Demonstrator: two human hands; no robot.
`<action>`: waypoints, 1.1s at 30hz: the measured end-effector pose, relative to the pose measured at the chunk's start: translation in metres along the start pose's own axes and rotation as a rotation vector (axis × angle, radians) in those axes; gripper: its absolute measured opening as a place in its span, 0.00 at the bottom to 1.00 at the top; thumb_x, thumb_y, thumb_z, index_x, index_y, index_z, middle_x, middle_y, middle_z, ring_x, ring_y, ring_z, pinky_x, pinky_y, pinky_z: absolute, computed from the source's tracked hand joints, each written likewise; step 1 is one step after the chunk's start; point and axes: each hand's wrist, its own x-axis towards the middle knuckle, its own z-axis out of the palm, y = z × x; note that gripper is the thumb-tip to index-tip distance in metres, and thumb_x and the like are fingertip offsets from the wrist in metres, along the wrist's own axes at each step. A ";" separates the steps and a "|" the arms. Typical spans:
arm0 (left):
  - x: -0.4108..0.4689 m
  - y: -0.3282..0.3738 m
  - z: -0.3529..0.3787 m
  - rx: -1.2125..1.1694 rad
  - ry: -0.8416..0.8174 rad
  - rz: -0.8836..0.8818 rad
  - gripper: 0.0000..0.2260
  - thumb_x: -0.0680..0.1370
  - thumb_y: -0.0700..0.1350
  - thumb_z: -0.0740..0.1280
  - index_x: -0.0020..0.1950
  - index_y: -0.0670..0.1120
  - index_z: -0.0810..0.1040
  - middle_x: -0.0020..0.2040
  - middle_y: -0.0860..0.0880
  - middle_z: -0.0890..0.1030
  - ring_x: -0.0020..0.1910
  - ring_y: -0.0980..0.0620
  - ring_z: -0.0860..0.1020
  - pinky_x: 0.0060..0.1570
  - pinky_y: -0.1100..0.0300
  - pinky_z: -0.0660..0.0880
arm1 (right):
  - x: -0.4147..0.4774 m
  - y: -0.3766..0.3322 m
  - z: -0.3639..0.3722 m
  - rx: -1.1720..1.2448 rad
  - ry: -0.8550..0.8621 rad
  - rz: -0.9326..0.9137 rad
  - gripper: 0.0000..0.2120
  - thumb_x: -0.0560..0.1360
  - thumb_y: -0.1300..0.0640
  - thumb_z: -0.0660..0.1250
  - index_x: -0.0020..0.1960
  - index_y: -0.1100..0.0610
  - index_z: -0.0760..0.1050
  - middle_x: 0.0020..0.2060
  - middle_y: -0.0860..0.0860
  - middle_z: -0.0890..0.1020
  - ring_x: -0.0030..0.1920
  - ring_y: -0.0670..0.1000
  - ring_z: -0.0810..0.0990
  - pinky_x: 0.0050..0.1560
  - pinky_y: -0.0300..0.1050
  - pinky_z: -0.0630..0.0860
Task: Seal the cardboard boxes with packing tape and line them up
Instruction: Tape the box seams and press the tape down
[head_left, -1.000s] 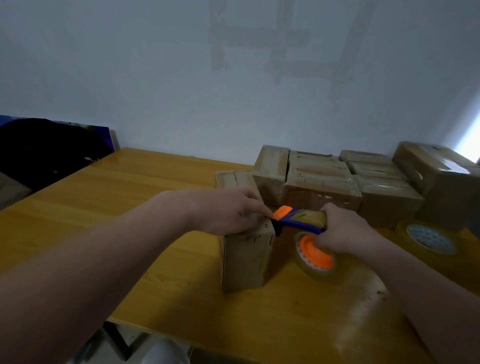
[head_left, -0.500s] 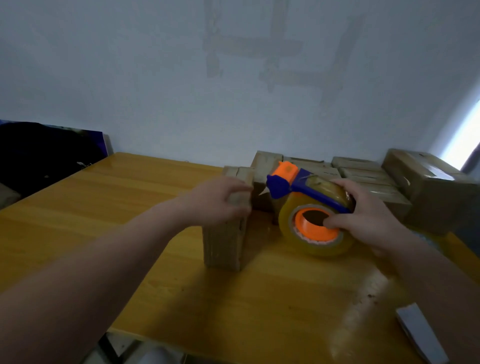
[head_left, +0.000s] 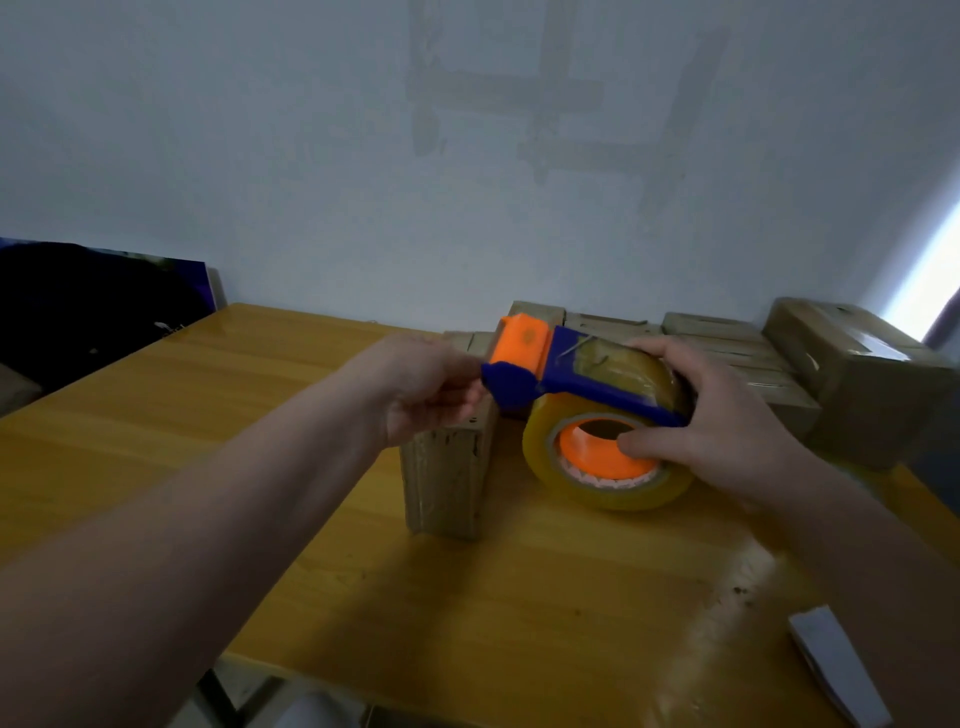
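Gripping a tape dispenser (head_left: 524, 364), the right hand (head_left: 727, 415) wraps its fingers over the blue frame and sets its thumb in the orange core of the tape roll (head_left: 613, 488), held above the counter (head_left: 234, 426). The left hand (head_left: 415, 389) hovers at the top of a small upright box (head_left: 447, 478), its fingers curled toward the dispenser's nose; whether they pinch tape cannot be told. The box stands on the counter just left of the roll, well back from the near edge. Bare wood extends left of the box and in front of it. A row of boxes (head_left: 727, 343) lines the far edge against the wall (head_left: 311, 156), with a larger box (head_left: 862, 379) at the right end. A pale flat strip (head_left: 836, 670) lies by the near right corner.
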 end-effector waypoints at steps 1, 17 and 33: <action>0.000 -0.002 -0.004 0.051 0.011 0.021 0.10 0.78 0.36 0.64 0.36 0.41 0.75 0.23 0.48 0.75 0.21 0.57 0.74 0.23 0.66 0.73 | 0.001 -0.003 0.000 -0.025 -0.029 -0.010 0.33 0.64 0.62 0.78 0.58 0.37 0.68 0.51 0.41 0.77 0.46 0.35 0.77 0.39 0.27 0.74; 0.002 -0.047 -0.069 0.083 0.381 0.082 0.08 0.74 0.43 0.71 0.37 0.41 0.78 0.23 0.51 0.77 0.22 0.58 0.70 0.28 0.63 0.70 | 0.006 0.002 -0.022 -0.244 -0.320 0.053 0.32 0.67 0.61 0.76 0.55 0.33 0.64 0.50 0.40 0.75 0.46 0.36 0.76 0.38 0.30 0.76; 0.019 -0.088 -0.051 0.023 0.325 0.019 0.11 0.77 0.45 0.68 0.36 0.42 0.76 0.28 0.49 0.75 0.25 0.54 0.68 0.28 0.61 0.67 | 0.007 0.043 0.008 -0.155 -0.400 0.171 0.33 0.68 0.63 0.75 0.59 0.33 0.64 0.54 0.42 0.74 0.46 0.45 0.79 0.40 0.37 0.79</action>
